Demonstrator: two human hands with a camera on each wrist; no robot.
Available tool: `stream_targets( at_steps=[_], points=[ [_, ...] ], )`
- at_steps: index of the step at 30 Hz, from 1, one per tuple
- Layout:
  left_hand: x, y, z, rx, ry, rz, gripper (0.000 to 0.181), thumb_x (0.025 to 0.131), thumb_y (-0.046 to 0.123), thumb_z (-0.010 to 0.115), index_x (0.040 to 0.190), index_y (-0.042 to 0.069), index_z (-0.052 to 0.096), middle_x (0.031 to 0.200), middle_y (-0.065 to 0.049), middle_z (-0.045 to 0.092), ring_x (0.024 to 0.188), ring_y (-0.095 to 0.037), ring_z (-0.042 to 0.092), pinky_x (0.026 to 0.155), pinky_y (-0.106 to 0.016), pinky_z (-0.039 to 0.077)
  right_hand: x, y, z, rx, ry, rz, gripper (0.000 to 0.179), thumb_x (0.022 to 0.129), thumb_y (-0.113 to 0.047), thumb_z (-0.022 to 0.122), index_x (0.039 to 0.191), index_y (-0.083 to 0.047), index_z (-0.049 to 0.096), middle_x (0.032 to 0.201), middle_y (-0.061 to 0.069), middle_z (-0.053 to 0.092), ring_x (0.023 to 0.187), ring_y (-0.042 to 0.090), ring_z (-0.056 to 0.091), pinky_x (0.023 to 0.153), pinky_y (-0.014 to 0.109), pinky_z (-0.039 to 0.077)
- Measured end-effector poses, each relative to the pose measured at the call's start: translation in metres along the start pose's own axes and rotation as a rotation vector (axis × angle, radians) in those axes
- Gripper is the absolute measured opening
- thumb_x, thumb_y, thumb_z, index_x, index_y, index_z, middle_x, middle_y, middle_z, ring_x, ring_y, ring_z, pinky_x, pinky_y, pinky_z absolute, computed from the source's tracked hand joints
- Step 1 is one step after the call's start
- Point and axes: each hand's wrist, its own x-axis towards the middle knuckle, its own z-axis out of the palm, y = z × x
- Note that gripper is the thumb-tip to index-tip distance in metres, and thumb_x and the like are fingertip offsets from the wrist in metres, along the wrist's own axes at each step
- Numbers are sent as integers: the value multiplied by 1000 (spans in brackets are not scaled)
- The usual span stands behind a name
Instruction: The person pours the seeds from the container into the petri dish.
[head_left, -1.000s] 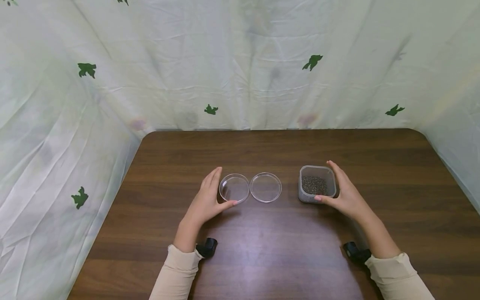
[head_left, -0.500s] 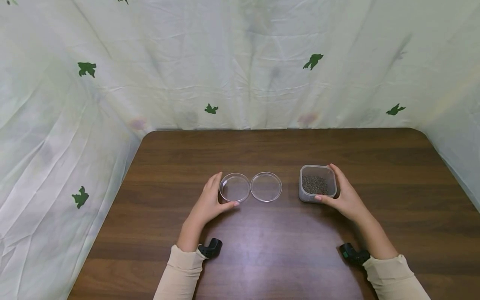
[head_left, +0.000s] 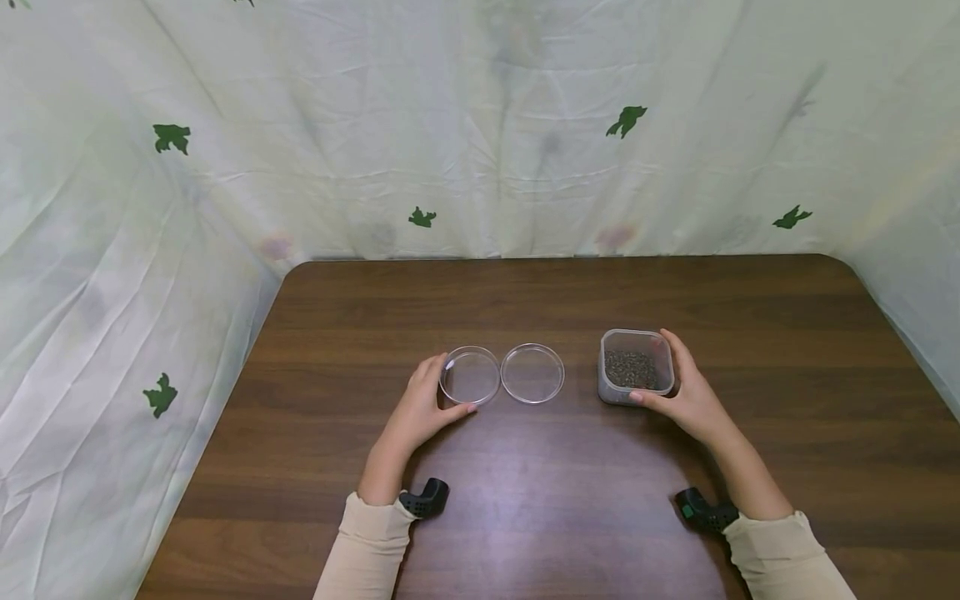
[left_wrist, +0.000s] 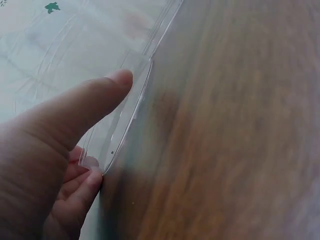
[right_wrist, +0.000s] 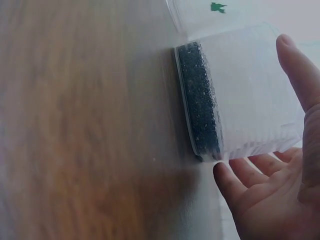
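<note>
Two clear, shallow petri dish halves lie side by side on the table, their rims meeting in the head view. My left hand (head_left: 417,408) holds the left petri dish (head_left: 472,377), thumb at its near edge and fingers around its left side. The right dish half (head_left: 532,374) has no hand on it. Farther right stands a clear square plastic tub (head_left: 613,398), partly filled with dark grains (head_left: 628,368). My right hand (head_left: 696,404) grips that tub, thumb on the near wall and fingers along the right side. In the right wrist view, the grains (right_wrist: 199,97) form a low layer at the tub's bottom.
The brown wooden table (head_left: 540,500) has rounded far corners. A pale curtain (head_left: 480,133) with green leaf shapes hangs behind it and along both sides. A small black camera sits on each wrist, the left camera (head_left: 426,498) low over the table.
My left hand's fingers have drawn in against the left dish's edge, and the left wrist has shifted slightly right. My right fingers have closed a little around the tub. Dishes and tub stay put.
</note>
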Motion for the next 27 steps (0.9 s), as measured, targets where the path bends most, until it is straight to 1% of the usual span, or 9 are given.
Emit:
stream_targets(
  at_steps=[3, 8, 11, 15, 17, 21, 26, 27],
  points=[
    [0, -1, 1, -13, 9, 1, 88, 67, 35, 78, 132, -6, 34, 128, -24, 38, 118, -37, 36, 98, -46, 30, 0, 0, 1, 18, 7, -5, 101, 70, -18, 77, 144, -11, 8, 142, 22, 20, 127, 38, 19, 95, 61, 19],
    [-1, -2, 1, -44, 16, -8, 88, 67, 33, 79, 132, -6, 34, 128, -23, 39, 119, -34, 35, 98, -45, 29, 0, -1, 3, 111, 22, -15, 99, 70, -7, 76, 143, -10, 10, 142, 22, 20, 129, 36, 17, 97, 58, 18],
    [-1, -3, 2, -58, 17, -14, 88, 67, 32, 79, 133, -5, 34, 129, -23, 38, 120, -33, 34, 99, -45, 29, -2, -14, 2, 151, 31, -10, 97, 70, -1, 75, 142, -4, 10, 141, 24, 20, 128, 39, 17, 96, 58, 19],
    [-1, -4, 3, -72, 23, -16, 88, 66, 31, 80, 132, -5, 35, 129, -22, 39, 120, -33, 34, 99, -44, 28, -6, -32, 1, 167, 40, -2, 93, 70, 2, 73, 140, 2, 11, 140, 26, 21, 127, 41, 18, 94, 58, 20],
    [-1, -5, 4, -79, 29, -15, 87, 66, 31, 80, 132, -5, 35, 129, -22, 39, 120, -33, 34, 99, -44, 28, -6, -35, 2, 171, 45, -2, 93, 70, 3, 73, 140, 3, 12, 140, 27, 22, 127, 41, 19, 94, 58, 20],
    [-1, -4, 5, -95, 37, -25, 87, 65, 29, 80, 132, -4, 36, 129, -22, 39, 120, -32, 34, 99, -44, 28, -6, -33, 2, 188, 58, 4, 92, 70, 4, 73, 139, 3, 13, 140, 27, 22, 126, 42, 19, 95, 58, 20],
    [-2, -4, 5, -110, 35, -41, 86, 65, 28, 81, 132, -3, 35, 129, -21, 39, 121, -32, 34, 100, -44, 27, -3, -17, 4, 225, 68, 11, 93, 70, 4, 73, 141, -1, 13, 141, 24, 21, 126, 40, 21, 93, 60, 23],
    [-2, -4, 5, -112, 36, -42, 86, 65, 28, 81, 132, -3, 36, 129, -21, 39, 121, -32, 34, 100, -44, 27, -2, -13, 4, 226, 72, 12, 93, 70, 3, 73, 141, -3, 13, 141, 23, 22, 126, 39, 22, 93, 59, 25]
  ],
)
